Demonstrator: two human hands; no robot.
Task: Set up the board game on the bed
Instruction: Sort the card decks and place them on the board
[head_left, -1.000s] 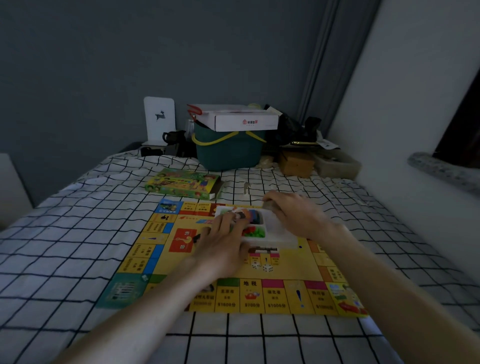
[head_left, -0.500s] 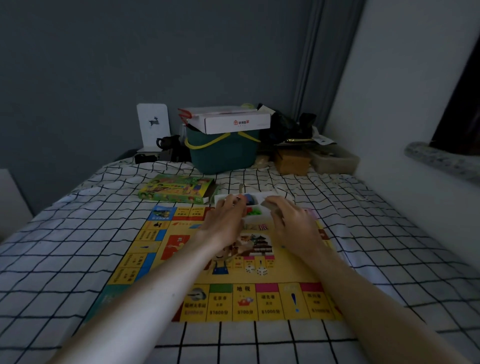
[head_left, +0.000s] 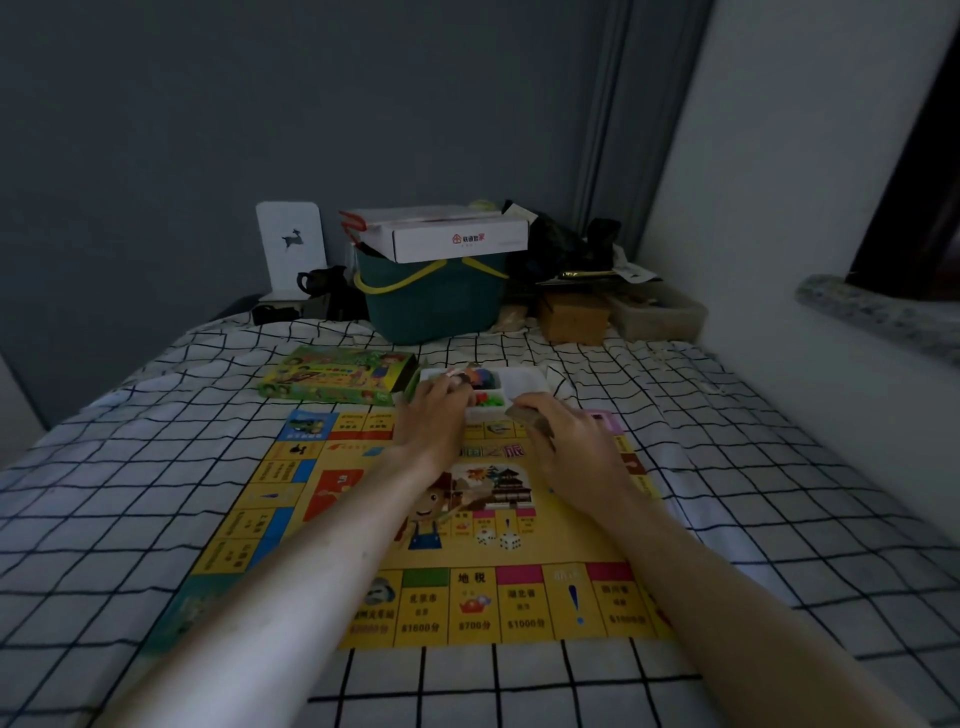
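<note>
The yellow game board (head_left: 363, 499) lies flat on the checked bed sheet (head_left: 130, 467), with two white dice (head_left: 498, 539) near its middle. A white compartment tray (head_left: 524, 384) holding coloured pieces sits at the board's far edge. My left hand (head_left: 436, 415) grips the tray's left end, its fingers lying over the left compartments. My right hand (head_left: 566, 452) has its fingers curled against the tray's near right corner. The green game box (head_left: 337, 376) lies just left of the tray.
A teal basket (head_left: 431, 301) topped by a white carton (head_left: 457, 236) stands at the head of the bed. Beside it are a brown box (head_left: 571, 317), a clear container (head_left: 657, 312) and a white card (head_left: 291, 244). The wall (head_left: 779, 208) runs along the right side.
Both hands have slid the tray from the board's upper middle to its far edge, beside the green box. The board's centre picture and the dice now show.
</note>
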